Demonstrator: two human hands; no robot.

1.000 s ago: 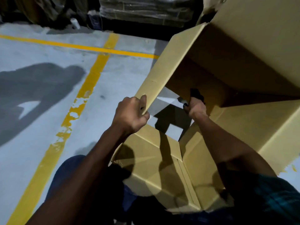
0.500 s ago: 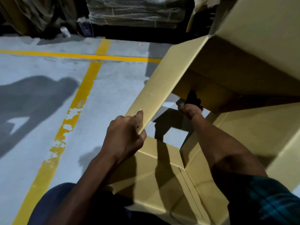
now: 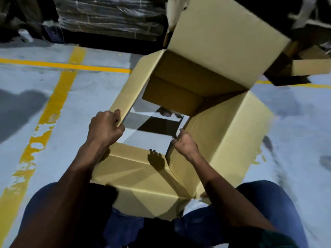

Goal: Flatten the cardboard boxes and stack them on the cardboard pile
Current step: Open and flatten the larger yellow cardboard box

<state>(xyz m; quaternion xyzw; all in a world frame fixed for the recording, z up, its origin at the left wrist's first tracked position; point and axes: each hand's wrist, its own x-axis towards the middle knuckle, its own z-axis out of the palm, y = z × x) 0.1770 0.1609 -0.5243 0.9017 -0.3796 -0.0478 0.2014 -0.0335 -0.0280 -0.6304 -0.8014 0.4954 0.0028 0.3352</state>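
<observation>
A large tan cardboard box (image 3: pixel 223 133) lies open at both ends in front of me, so the grey floor shows through it. My left hand (image 3: pixel 104 128) grips the near corner of its left panel (image 3: pixel 136 83). My right hand (image 3: pixel 186 144) rests on the inner edge of the right panel, fingers partly curled against the cardboard. One far bottom flap (image 3: pixel 172 97) hangs inward. The near flap (image 3: pixel 136 169) lies over my knees.
The grey concrete floor has yellow painted lines (image 3: pixel 59 97) on the left. Wrapped pallets of flat cardboard (image 3: pixel 111 17) stand in the dark at the back. More cardboard pieces (image 3: pixel 309 67) lie at the right rear.
My right hand has come back out of the box from the far flap to the right panel's near edge. The box's bottom now stands open, and the view has widened.
</observation>
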